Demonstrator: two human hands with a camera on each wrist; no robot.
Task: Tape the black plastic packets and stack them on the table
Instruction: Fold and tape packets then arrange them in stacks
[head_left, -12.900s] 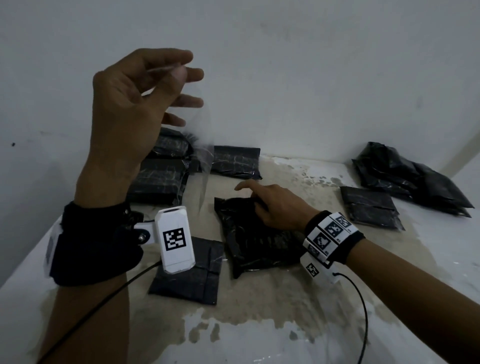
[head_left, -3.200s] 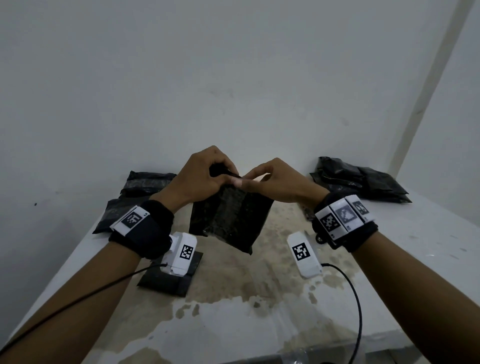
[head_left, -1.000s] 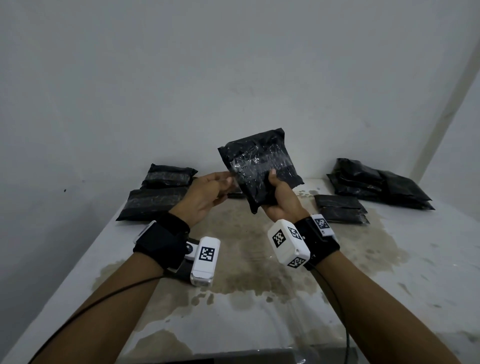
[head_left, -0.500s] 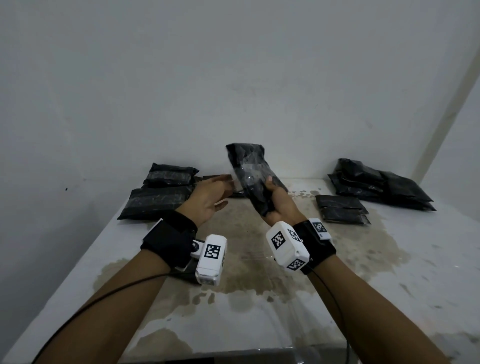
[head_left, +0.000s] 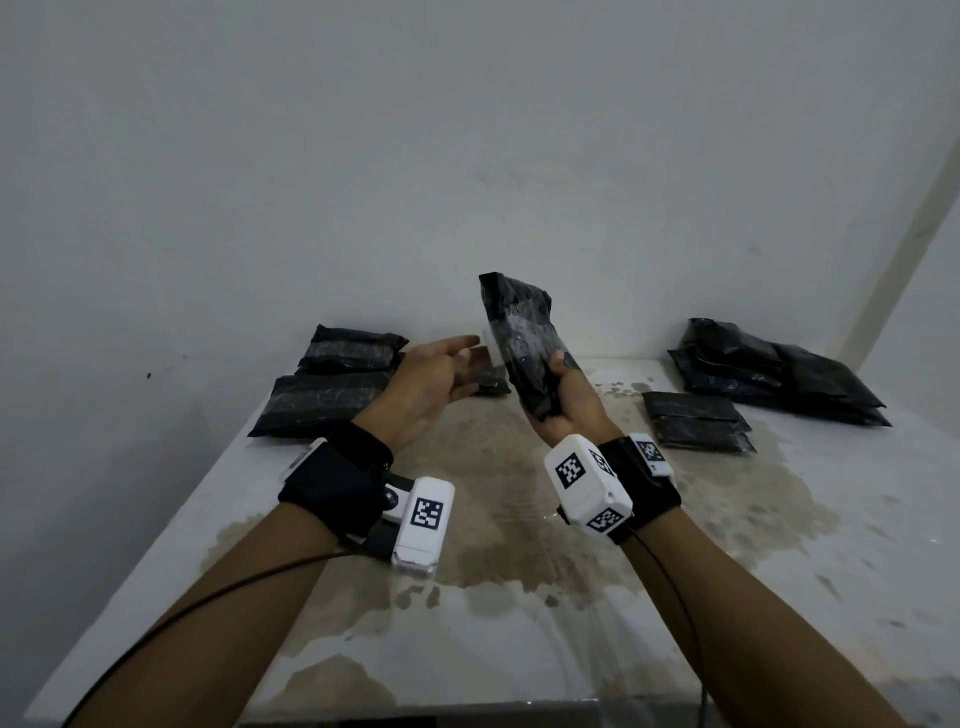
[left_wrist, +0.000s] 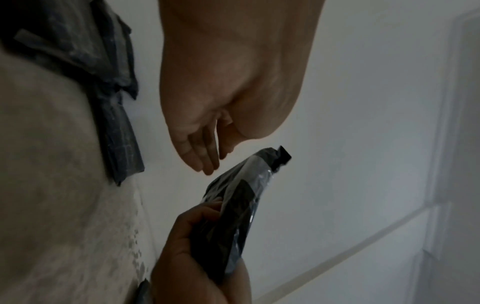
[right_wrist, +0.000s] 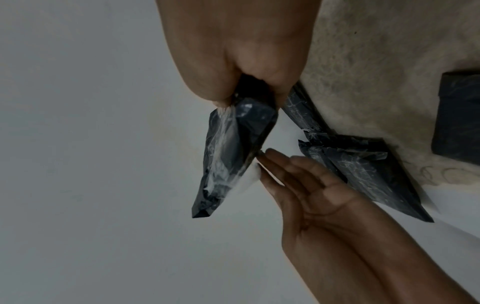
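Nearest, the stained desk lies bare to its front edge. Above it the right hand clamps the taped packet upright; the left hand, fingers straight, touches its loose tape edge. Behind, packet stacks line the wall, one partly hidden.

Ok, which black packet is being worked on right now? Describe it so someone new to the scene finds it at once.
Start at the stained white table against the wall, with black packets lying along its back edge. The one in question is the held packet, raised above the table's middle, upright and tilted, gripped at its lower end by the right hand. It alone is off the table, with clear tape across it.
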